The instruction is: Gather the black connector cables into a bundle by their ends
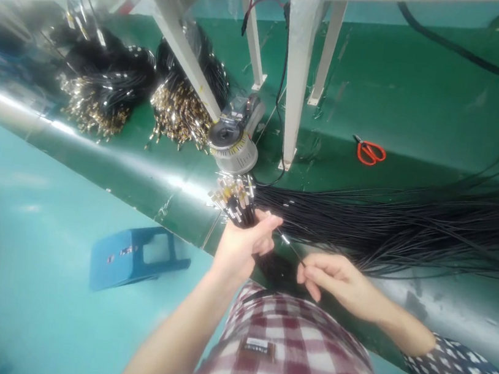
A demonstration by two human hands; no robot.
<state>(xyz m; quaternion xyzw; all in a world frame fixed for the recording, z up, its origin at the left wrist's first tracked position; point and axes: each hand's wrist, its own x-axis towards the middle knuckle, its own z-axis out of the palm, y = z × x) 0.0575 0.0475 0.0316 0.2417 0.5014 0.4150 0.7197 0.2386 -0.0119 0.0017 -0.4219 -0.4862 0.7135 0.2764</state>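
Note:
My left hand (246, 239) is wrapped round a bundle of black cables (236, 200), whose metal-tipped ends fan out above the fist. Between my right thumb and fingers is a single thin black cable (296, 257), pinched near the table's front edge. A small silvery piece (285, 239) sits on that cable, close to the left fingertips. My right hand (332, 279) is to the right of the left one. Just beyond the bundle stands a grey round tape dispenser (235, 141) with a black hub. Long loose black cables (392, 229) stretch across the table to the right.
Two heaps of coiled cables with brassy ends, one at the left (100, 92) and one nearer the middle (185, 100), lie on the green table (428, 107). Orange-handled scissors (369, 152) rest farther back. White metal legs (294, 82) rise from the tabletop. A blue stool (128, 256) stands on the floor.

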